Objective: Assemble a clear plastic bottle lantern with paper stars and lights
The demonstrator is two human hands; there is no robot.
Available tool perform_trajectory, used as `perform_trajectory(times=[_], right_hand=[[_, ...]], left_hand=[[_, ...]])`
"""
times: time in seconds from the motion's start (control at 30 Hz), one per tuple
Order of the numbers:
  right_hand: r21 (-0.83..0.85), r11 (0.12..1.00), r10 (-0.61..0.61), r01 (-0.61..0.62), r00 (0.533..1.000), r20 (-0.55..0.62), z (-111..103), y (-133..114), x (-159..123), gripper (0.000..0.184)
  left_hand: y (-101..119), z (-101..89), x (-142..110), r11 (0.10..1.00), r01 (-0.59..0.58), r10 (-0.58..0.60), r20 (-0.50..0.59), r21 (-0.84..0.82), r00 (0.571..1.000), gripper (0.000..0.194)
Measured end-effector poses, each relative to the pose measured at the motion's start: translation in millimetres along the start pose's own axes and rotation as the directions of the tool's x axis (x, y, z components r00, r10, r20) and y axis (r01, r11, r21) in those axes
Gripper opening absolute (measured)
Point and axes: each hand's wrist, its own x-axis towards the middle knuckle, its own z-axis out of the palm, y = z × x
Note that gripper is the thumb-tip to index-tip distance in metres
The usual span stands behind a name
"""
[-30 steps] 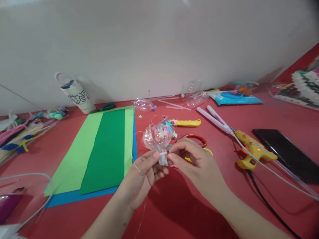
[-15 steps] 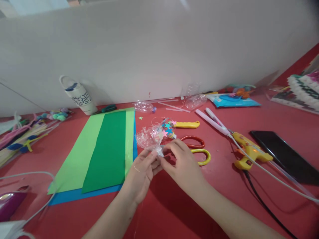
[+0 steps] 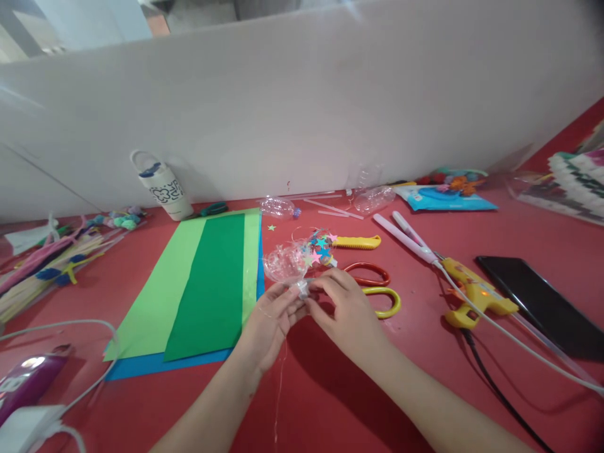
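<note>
My left hand is closed, its thumb and fingers pinching the silvery-white end of a clear plastic piece that looks like part of a bottle. From the other side, my right hand pinches at the same whitish end; its fingertips partly cover the grip. A thin clear thread hangs from beneath my left hand toward the table's front. Just beyond the fingers lie pink, blue and teal stars. Red-and-yellow-handled scissors rest beside my right hand, their blades hidden.
Green paper sheets lie left. Behind are a yellow-handled cutter, clear bottles and a white tumbler. On the right are a glue gun, a pink straightener-like tool, cords and a black phone.
The view has shifted slightly, so the table things sit a little farther right. Both hands keep their pinch on the plastic piece. The hanging thread shows more clearly now.
</note>
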Motion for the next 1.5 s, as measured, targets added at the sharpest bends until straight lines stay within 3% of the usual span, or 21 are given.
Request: perform_trajectory(times=[0.43,0.53,0.67,0.73,0.83,0.93,1.03,1.13,1.27,1.37,1.5], right_hand=[[0.025,0.999,-0.035,0.036,0.998,-0.047,-8,-2,1,0.013],[0.11,0.993,-0.042,0.043,0.999,-0.014,-17,-4,3,0.012],[0.251,0.965,0.074,-0.073,0.997,0.003,-26,-5,5,0.009],[0.215,0.975,0.055,-0.048,0.998,-0.024,-26,-7,3,0.005],[0.067,0.991,-0.114,0.118,0.992,-0.05,-22,-15,1,0.006],[-0.028,0.976,-0.213,0.215,0.976,0.054,-17,-22,0,0.018],[-0.032,0.973,-0.224,0.229,0.967,0.118,-12,-21,1,0.022],[-0.064,0.974,-0.218,0.219,0.976,0.018,-9,-16,2,0.012],[-0.115,0.982,-0.165,0.147,0.973,-0.161,-10,-14,2,0.013],[-0.107,0.983,-0.166,0.15,0.973,-0.162,-11,-16,1,0.01],[-0.249,0.941,-0.271,0.23,0.952,-0.144,-11,-18,0,0.022]], left_hand=[[4,5.7,-7,0.994,0.108,-0.107,0.138,0.003,0.985,0.016],[10,4.3,-6,0.974,0.223,-0.219,0.077,-0.042,0.973,0.017],[15,7.3,-9,0.919,0.335,-0.348,-0.024,-0.209,0.937,0.027],[14,11.5,-11,0.915,0.297,-0.309,-0.003,-0.272,0.951,0.026],[9,17.0,-16,0.918,0.267,-0.268,0.037,-0.294,0.963,0.025],[6,18.2,-17,0.922,0.24,-0.251,0.002,-0.303,0.968,0.025],[6,16.7,-15,0.908,0.241,-0.254,0.008,-0.343,0.967,0.024],[5,16.9,-15,0.896,0.294,-0.284,0.08,-0.333,0.955,0.023],[1,21.6,-18,0.889,0.325,-0.31,0.101,-0.321,0.946,0.024],[0,23.9,-22,0.896,0.318,-0.305,0.089,-0.311,0.948,0.025],[1,23.4,-25,0.914,0.314,-0.312,0.05,-0.256,0.949,0.022]])
